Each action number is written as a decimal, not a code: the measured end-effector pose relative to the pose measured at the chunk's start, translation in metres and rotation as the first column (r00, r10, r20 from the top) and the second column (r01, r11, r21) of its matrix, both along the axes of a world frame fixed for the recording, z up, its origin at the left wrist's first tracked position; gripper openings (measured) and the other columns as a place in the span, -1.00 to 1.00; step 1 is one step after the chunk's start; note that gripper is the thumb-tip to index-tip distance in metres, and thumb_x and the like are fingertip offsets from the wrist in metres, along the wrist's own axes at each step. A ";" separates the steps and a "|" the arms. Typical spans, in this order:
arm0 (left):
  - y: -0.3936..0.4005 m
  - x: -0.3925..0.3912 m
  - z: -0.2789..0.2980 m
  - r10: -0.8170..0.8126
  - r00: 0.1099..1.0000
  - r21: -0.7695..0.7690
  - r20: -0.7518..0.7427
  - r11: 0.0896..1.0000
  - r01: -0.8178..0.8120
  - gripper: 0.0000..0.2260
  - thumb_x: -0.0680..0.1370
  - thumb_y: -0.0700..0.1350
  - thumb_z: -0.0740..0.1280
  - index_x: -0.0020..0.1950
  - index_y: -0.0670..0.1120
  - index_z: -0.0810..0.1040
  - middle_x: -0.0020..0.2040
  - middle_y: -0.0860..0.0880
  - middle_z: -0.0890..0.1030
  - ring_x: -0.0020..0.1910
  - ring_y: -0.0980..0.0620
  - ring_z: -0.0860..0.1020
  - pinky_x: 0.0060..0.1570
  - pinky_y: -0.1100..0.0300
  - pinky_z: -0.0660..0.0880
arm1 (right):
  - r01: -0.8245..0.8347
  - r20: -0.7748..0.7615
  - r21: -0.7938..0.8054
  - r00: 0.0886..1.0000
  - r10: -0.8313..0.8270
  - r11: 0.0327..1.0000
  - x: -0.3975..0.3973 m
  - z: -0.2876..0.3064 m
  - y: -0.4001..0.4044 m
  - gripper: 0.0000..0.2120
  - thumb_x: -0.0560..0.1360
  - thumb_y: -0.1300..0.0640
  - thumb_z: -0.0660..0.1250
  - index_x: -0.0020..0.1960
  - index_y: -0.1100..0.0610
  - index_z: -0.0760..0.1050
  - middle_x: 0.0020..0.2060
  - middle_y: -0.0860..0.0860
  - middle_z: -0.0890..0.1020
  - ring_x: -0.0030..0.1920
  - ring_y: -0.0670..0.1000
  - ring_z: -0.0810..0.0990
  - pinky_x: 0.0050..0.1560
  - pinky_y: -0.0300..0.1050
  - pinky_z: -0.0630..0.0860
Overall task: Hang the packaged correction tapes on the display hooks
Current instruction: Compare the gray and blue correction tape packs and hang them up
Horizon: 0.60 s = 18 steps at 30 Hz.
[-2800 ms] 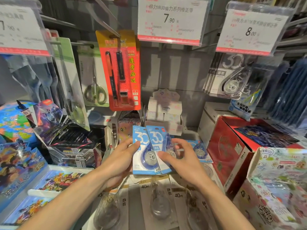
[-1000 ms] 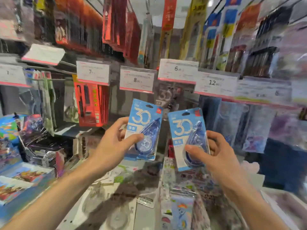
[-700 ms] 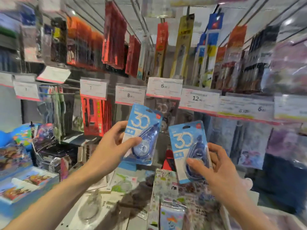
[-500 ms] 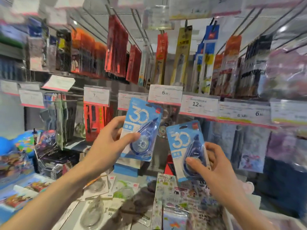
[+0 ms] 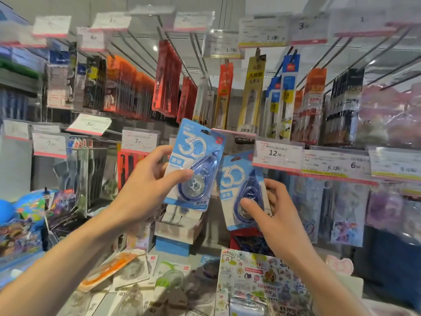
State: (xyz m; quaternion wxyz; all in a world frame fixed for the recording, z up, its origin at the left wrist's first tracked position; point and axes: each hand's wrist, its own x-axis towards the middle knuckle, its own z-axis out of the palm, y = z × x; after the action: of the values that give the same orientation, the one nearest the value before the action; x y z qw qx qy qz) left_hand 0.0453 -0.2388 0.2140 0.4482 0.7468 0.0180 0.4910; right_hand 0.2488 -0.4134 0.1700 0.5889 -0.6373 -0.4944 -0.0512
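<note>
Before the racks of hanging stationery, holding up two blue correction tape packs side by side. Left hand (image 5: 145, 192) gripping the left correction tape pack (image 5: 196, 165), thumb lying across the clear blister on the front, remaining fingers curled behind the card; pack tilting slightly to the right, its top edge reaching up over the price tag rail. Right hand (image 5: 275, 215) pinching the right correction tape pack (image 5: 241, 190), thumb pressing on the lower part of the blister, fingers wrapped round the right edge and back; pack sitting lower than the other, close beside it, whether touching cannot be told. Both packs raised in mid-air, neither one sitting on a hook. Just right of the packs, hanging a price tag reading 12.90 (image 5: 276, 155); further left, another tag reading 7 (image 5: 139, 140). Above and behind, crowding the display hooks (image 5: 198, 58) with red and yellow pen packs (image 5: 251, 94). Near, low at the centre, lying loose on the shelf (image 5: 206, 252), more carded tapes (image 5: 134, 269) and a sticker pack (image 5: 262, 277).
</note>
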 end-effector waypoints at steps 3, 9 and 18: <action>0.003 0.000 -0.001 0.001 1.000 0.020 0.006 1.000 -0.001 -0.56 0.46 0.00 0.50 0.32 0.10 0.51 0.14 0.09 0.75 0.11 0.08 0.73 0.04 0.22 0.64 | 0.013 0.010 0.010 1.000 -0.013 1.000 -0.001 0.006 0.007 -0.61 0.53 -0.17 0.42 0.24 -0.33 0.30 0.21 -0.28 0.59 0.22 -0.20 0.59 0.22 -0.03 0.58; 0.006 0.001 -0.002 -0.002 1.000 0.013 0.021 1.000 0.001 -0.60 0.52 -0.11 0.48 0.33 0.07 0.51 0.13 0.11 0.75 0.08 0.12 0.73 -0.01 0.36 0.59 | 0.061 0.036 0.028 0.997 -0.062 0.998 -0.004 0.013 0.017 -0.69 0.53 -0.16 0.43 0.11 -0.43 0.33 0.11 -0.39 0.60 0.10 -0.40 0.58 0.08 -0.24 0.56; 0.015 0.007 -0.012 -0.015 1.000 -0.022 -0.002 1.000 0.015 -0.64 0.56 -0.16 0.45 0.33 0.04 0.51 0.11 0.09 0.76 0.07 0.10 0.73 -0.02 0.34 0.60 | 0.106 0.030 0.060 0.994 -0.108 0.993 0.000 0.007 0.025 -0.40 0.54 -0.17 0.41 0.51 -0.22 0.25 0.39 -0.26 0.50 0.35 -0.12 0.54 0.30 -0.02 0.53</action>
State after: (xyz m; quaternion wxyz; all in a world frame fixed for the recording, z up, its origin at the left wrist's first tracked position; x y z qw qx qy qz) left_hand 0.0521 -0.2243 0.2020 0.4601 0.7426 0.0183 0.4864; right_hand 0.2493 -0.3889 0.1773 0.5956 -0.6444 -0.4674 -0.1076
